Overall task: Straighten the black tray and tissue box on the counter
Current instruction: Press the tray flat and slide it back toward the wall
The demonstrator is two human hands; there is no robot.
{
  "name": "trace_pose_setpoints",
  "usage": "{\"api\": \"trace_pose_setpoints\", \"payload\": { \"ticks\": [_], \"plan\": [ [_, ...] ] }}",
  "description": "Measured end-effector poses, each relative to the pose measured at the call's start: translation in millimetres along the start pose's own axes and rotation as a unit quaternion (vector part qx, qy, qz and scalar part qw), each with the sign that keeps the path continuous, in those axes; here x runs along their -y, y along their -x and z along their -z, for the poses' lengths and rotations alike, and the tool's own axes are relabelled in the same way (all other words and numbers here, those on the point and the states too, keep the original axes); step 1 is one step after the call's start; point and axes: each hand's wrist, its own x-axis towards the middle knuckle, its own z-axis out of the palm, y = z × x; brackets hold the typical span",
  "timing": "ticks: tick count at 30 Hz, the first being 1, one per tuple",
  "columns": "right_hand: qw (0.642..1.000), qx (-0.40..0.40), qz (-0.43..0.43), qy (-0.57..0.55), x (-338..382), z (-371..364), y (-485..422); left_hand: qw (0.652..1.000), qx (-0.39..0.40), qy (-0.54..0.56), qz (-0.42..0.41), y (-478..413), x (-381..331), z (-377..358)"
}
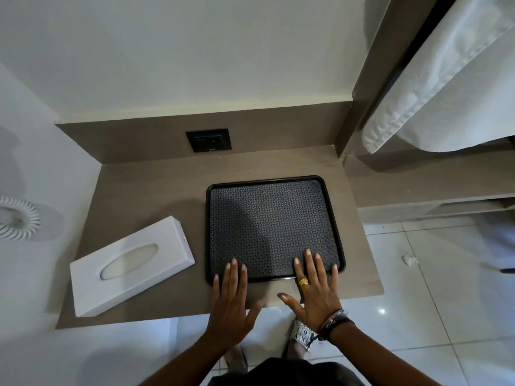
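Note:
A black tray (274, 185) with a patterned floor lies on the brown counter (156, 190), right of centre, roughly square to the counter edges. My left hand (230, 302) lies flat with its fingertips over the tray's near left rim. My right hand (316, 285), wearing a gold ring, lies flat with its fingers spread over the tray's near right rim. Neither hand grips anything. A white tissue box (131, 266) lies at the counter's near left, turned at an angle, apart from both hands.
A black wall socket (209, 140) sits in the counter's back panel. White towels (446, 79) hang at the upper right. A white coiled cord (16, 218) hangs on the left wall. Below is a tiled floor (418, 302) with a crumpled paper scrap (409, 259).

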Motion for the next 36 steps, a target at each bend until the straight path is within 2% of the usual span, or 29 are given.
{"api": "trace_pose_setpoints", "payload": {
  "ticks": [6, 17, 25, 31, 36],
  "plan": [
    [1.000, 0.030, 0.000, -0.001, -2, 7, -25, 1.000, 0.009, -0.009, 0.006, -26, 4, 11],
    [1.000, 0.025, 0.015, -0.001, -10, 29, -99, 1.000, -0.007, -0.006, 0.027, -96, 12, 37],
    [0.999, 0.026, 0.030, 0.003, -15, 30, -131, 0.999, 0.011, -0.030, 0.028, -120, 23, 42],
    [0.999, 0.014, 0.043, 0.008, -17, 32, -131, 0.999, 0.022, -0.031, 0.019, -120, 22, 47],
    [0.997, -0.044, 0.061, -0.024, 1, 39, -113, 1.000, -0.018, 0.007, 0.009, -115, 22, 66]
  ]
}}
